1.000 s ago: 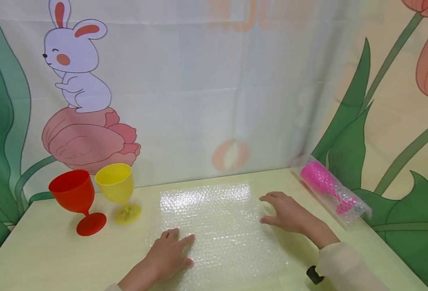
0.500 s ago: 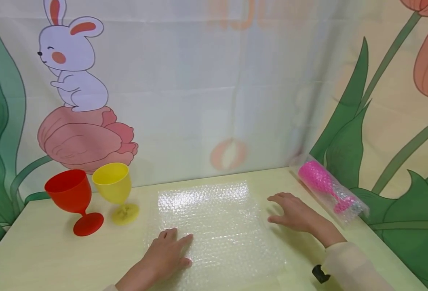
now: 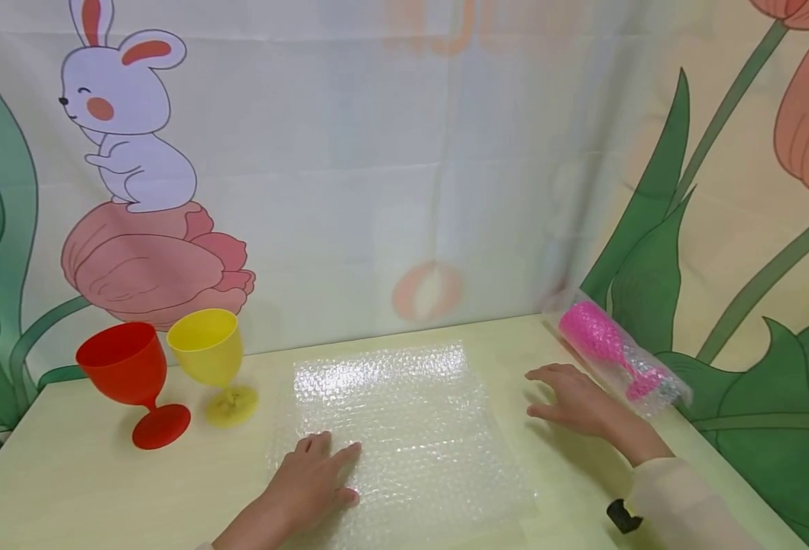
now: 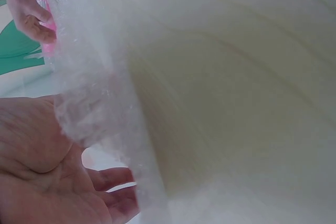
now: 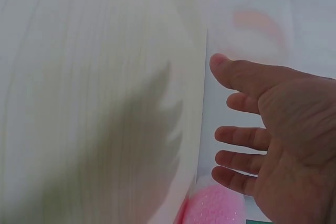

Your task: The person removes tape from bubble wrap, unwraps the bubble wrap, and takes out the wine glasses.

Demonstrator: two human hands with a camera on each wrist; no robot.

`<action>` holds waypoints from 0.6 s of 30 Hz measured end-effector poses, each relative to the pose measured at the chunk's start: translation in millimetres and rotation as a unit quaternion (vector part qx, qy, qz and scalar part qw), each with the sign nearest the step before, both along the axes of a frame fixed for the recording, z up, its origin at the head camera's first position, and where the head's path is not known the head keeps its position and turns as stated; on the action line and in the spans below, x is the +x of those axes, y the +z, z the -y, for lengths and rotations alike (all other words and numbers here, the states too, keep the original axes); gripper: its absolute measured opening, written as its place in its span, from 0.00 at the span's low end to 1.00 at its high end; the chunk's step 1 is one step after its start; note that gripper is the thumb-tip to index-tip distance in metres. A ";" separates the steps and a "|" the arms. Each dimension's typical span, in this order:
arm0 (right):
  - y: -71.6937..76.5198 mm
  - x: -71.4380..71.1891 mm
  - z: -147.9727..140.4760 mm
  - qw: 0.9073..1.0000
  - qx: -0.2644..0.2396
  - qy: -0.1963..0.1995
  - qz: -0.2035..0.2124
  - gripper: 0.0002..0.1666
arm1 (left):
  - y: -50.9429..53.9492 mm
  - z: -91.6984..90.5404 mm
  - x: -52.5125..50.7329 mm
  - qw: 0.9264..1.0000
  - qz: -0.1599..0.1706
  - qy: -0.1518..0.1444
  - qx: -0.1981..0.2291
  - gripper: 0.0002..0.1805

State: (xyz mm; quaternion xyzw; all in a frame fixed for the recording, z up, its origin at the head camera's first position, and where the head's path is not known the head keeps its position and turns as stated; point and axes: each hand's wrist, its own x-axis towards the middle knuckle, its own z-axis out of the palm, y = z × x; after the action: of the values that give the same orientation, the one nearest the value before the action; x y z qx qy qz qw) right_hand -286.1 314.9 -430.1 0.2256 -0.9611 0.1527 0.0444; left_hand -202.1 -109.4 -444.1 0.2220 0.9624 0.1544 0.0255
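A sheet of clear bubble wrap (image 3: 411, 428) lies flat on the pale table (image 3: 53, 473). On its left edge rests my left hand (image 3: 311, 485), fingers spread; the left wrist view shows that hand (image 4: 58, 166) beside the wrap's edge (image 4: 115, 114). My right hand (image 3: 583, 405) hovers over the table to the right of the sheet, holding nothing, and its fingers are apart in the right wrist view (image 5: 289, 129). Nearest to it is a pink goblet (image 3: 600, 336) rolled in bubble wrap, lying on its side; part of it (image 5: 215, 208) shows below the hand in the right wrist view.
A red goblet (image 3: 129, 367) and a yellow goblet (image 3: 208, 355) stand upright at the table's left, side by side. Behind the table hangs a printed curtain (image 3: 321, 191) with a rabbit and flowers. The wrapped goblet lies at the back right edge.
My right hand has moved right, away from the bubble wrap's edge and nearer the wrapped pink goblet. My left hand has stayed on the sheet. The head view has shifted slightly.
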 end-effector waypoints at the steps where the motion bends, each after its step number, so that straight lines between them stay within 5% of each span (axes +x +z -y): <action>1: -0.1 -0.3 -2.0 1.000 0.002 -0.001 -0.006 0.32 | 0.0 0.0 0.0 1.000 0.001 0.001 0.000 0.32; 13: 2.6 1.3 -19.2 0.999 -0.015 -0.045 0.012 0.32 | 1.1 -0.6 0.0 1.000 0.007 0.002 -0.003 0.32; 18: -1.8 1.4 -29.6 0.998 0.007 -0.060 -0.010 0.31 | 0.2 -0.7 0.7 1.000 0.007 0.002 -0.004 0.32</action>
State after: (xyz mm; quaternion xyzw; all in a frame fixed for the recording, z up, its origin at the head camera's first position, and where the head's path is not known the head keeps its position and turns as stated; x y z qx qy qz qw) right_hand -284.6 344.5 -431.9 0.1691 -0.9735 0.1411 0.0617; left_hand -201.4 -108.8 -443.8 0.2189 0.9633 0.1519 0.0333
